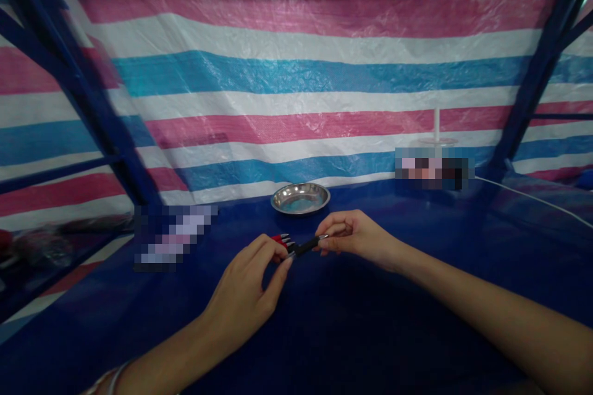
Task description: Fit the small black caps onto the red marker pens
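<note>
A black pen (306,247) with silver ends spans the gap between my two hands. Fingers and thumb of my left hand (254,274) pinch its left end. At its right end, my right hand (354,234) is closed on the silver tip. Just behind my left fingers, several pens with silver tips lie close together, red pens (279,239) among them; my left hand partly hides them. Beyond the hands stands a shallow, shiny metal dish (300,199).
The blue table (393,321) has a blurred-out item (176,237) at the left and another (433,168) at the back right, near a white upright rod (436,124). A white cable (532,191) runs right. Blue metal posts and a striped sheet (296,77) enclose the table.
</note>
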`<state>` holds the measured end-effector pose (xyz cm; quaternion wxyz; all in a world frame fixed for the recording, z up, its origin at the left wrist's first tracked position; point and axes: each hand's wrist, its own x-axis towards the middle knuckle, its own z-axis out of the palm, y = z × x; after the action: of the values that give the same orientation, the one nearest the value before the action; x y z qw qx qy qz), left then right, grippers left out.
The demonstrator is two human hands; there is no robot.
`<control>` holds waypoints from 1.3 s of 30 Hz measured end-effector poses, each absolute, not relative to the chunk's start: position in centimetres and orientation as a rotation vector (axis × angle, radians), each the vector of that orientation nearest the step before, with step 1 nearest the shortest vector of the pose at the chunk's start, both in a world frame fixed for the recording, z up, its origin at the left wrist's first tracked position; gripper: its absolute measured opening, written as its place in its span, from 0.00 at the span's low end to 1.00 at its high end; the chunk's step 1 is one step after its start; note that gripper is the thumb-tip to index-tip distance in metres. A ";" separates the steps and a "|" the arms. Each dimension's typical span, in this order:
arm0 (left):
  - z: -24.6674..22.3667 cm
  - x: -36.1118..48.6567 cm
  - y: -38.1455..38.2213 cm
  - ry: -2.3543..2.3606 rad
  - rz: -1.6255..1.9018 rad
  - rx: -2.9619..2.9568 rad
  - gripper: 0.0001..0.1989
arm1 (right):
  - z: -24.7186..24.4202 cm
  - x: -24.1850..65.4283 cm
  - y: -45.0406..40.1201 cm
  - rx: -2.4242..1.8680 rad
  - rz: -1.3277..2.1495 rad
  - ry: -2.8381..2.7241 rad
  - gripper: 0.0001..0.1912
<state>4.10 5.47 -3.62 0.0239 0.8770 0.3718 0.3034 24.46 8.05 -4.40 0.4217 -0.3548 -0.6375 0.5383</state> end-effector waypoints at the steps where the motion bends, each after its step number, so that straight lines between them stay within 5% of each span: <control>1: -3.6 4.1 5.5 1.148 0.936 2.713 0.07 | -4.4 24.5 8.1 -0.886 1.349 -1.597 0.08; 17: -3.6 4.2 5.4 1.116 0.946 2.716 0.06 | -4.3 24.8 8.0 -0.902 1.349 -1.637 0.07; 32: -3.7 4.1 5.4 1.156 0.955 2.738 0.07 | -4.9 24.8 8.6 -0.963 1.133 -1.918 0.21; 39: -3.5 4.2 5.4 1.163 0.972 2.751 0.08 | -4.9 25.0 8.7 -0.962 1.183 -1.906 0.20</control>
<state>4.19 5.39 -3.46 0.0004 0.8758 0.3704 0.3096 24.98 8.70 -4.92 0.3431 -0.3702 -0.7334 0.4553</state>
